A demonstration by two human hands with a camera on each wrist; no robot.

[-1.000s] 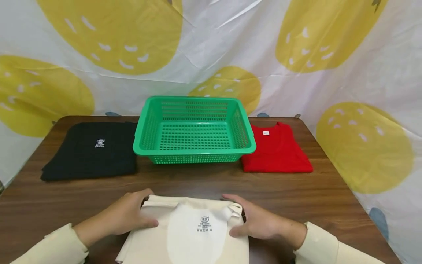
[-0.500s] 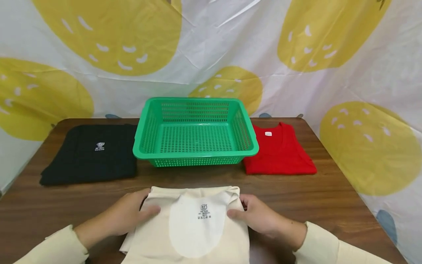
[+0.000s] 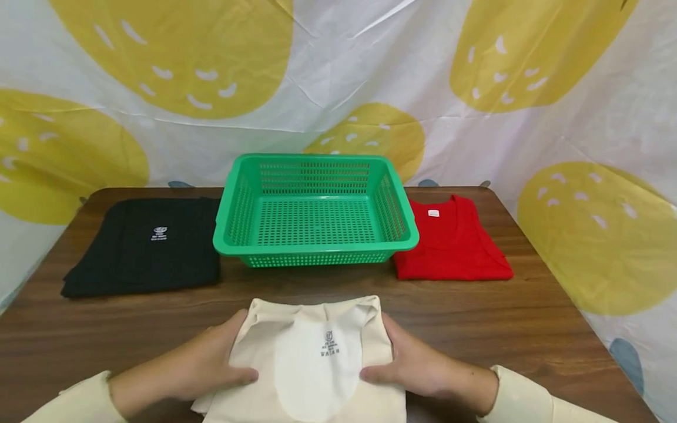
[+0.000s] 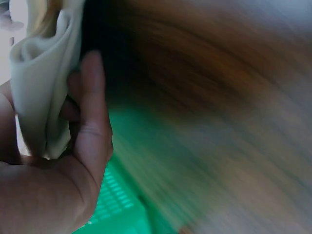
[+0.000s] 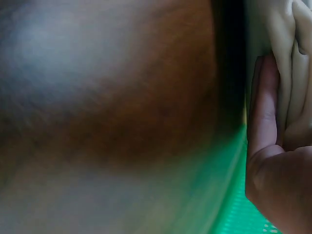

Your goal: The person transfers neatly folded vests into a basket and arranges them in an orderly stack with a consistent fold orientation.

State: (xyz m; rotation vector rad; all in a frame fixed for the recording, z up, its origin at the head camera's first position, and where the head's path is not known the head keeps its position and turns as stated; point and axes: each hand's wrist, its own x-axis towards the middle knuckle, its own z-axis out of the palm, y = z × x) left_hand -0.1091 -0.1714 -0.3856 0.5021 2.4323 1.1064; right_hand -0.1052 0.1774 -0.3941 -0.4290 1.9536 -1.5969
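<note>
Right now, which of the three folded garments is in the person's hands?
The cream garment, gripped at either side by the left hand and right hand. The black garment and red garment lie untouched, farther back on the table.

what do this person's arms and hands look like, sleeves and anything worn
The left hand and right hand wear no gloves, and no rings show. The left sleeve and right sleeve are long and pale cream, with plain cuffs that stop short of the hands.
</note>
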